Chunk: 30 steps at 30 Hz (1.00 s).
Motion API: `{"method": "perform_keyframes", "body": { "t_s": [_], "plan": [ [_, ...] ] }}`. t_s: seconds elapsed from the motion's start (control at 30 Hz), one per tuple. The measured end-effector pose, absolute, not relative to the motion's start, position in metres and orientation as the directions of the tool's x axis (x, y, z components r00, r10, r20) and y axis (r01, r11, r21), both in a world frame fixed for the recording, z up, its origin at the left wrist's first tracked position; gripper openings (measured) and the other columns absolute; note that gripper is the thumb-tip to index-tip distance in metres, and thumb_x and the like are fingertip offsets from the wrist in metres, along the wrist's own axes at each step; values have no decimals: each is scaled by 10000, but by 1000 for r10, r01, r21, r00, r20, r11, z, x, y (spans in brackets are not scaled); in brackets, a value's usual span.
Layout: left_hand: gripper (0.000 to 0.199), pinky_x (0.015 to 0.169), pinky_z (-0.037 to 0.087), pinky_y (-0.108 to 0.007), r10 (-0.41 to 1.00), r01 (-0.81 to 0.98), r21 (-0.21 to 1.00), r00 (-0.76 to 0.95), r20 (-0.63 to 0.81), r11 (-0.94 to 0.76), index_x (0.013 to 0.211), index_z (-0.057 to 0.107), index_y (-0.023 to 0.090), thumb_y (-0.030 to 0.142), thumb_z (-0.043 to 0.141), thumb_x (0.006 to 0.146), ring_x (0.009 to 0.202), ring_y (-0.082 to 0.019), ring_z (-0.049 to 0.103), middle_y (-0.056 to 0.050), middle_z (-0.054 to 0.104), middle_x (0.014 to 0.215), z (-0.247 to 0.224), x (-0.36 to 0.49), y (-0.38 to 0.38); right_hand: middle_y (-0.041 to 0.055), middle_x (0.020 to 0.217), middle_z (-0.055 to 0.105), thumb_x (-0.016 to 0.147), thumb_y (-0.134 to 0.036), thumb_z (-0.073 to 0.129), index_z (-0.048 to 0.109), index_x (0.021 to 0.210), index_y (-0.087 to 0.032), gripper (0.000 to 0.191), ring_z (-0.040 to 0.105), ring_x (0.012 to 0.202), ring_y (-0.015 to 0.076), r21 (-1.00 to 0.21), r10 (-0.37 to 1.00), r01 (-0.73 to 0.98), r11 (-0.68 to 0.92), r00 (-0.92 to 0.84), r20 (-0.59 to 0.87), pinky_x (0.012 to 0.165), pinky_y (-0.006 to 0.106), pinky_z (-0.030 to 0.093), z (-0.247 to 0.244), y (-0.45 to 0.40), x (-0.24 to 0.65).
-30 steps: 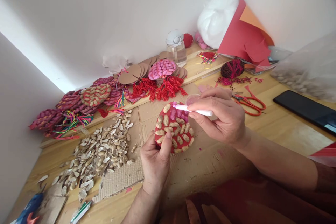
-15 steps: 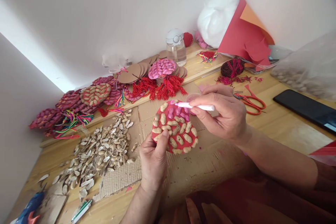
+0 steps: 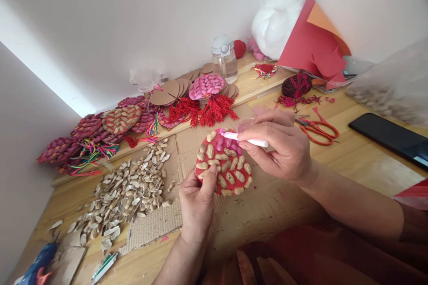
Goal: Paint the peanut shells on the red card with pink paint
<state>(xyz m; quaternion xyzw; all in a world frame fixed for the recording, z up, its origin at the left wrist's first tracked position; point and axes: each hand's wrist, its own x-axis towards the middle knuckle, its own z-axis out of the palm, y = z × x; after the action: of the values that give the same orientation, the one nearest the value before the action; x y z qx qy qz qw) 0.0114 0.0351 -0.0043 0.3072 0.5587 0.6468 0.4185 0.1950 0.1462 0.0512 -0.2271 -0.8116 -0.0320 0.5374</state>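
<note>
My left hand point(image 3: 197, 205) grips the lower left edge of a red disc point(image 3: 238, 183), its thumb over the front. Rows of peanut shells point(image 3: 221, 181) cover the disc, and several near its top are painted pink. Between thumb and fingers, my right hand point(image 3: 281, 147) pinches a white paintbrush point(image 3: 249, 139). Its pink tip touches the shells at the disc's upper edge. Just behind the right hand stands a small clear cup point(image 3: 245, 124), partly covered by the fingers.
Loose peanut shells point(image 3: 133, 191) lie on cardboard point(image 3: 154, 225) at left. Finished discs with tassels point(image 3: 93, 131) line the back, beside a water bottle point(image 3: 224, 60). At right are orange-handled scissors point(image 3: 319, 131), a phone point(image 3: 389, 138) and a ball of yarn point(image 3: 296, 85). A glue gun point(image 3: 40, 262) sits front left.
My right hand and the brush have moved slightly left and down along the disc's top. The disc has shifted and turned a little in my left hand.
</note>
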Motion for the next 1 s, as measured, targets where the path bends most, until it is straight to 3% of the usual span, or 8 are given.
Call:
{"method": "perform_keyframes", "body": {
  "t_s": [0.2,0.33,0.57,1.0],
  "plan": [
    [290,708,528,-253,864,42,999,-502,38,-20,777,794,188,451,828,896,721,-161,604,-6,696,737,2,11,34,-8,850,811,943,-214,759,724,1000,-235,70,715,911,204,-144,291,398,906,-340,894,865,403,514,51,144,193],
    [264,721,531,-261,860,91,995,-506,72,-31,800,808,193,437,823,899,729,-163,607,-15,730,790,3,11,33,-18,874,820,941,-233,773,723,995,-242,74,721,913,205,-113,278,417,902,-361,890,931,429,493,50,142,192],
    [318,689,555,-271,860,-96,995,-510,-29,-24,784,792,187,490,844,867,718,-177,655,-23,738,757,-2,11,35,-15,901,832,922,-204,795,723,1003,-233,112,732,942,203,-85,263,432,898,-371,891,904,412,489,48,142,194],
    [317,751,619,-305,875,-358,934,-456,-159,-17,961,848,181,463,900,824,768,-197,751,-72,838,954,3,16,38,-59,815,808,930,-227,763,711,1002,-298,114,735,883,196,-106,273,445,889,-330,904,850,414,486,51,146,196]
  ]
}}
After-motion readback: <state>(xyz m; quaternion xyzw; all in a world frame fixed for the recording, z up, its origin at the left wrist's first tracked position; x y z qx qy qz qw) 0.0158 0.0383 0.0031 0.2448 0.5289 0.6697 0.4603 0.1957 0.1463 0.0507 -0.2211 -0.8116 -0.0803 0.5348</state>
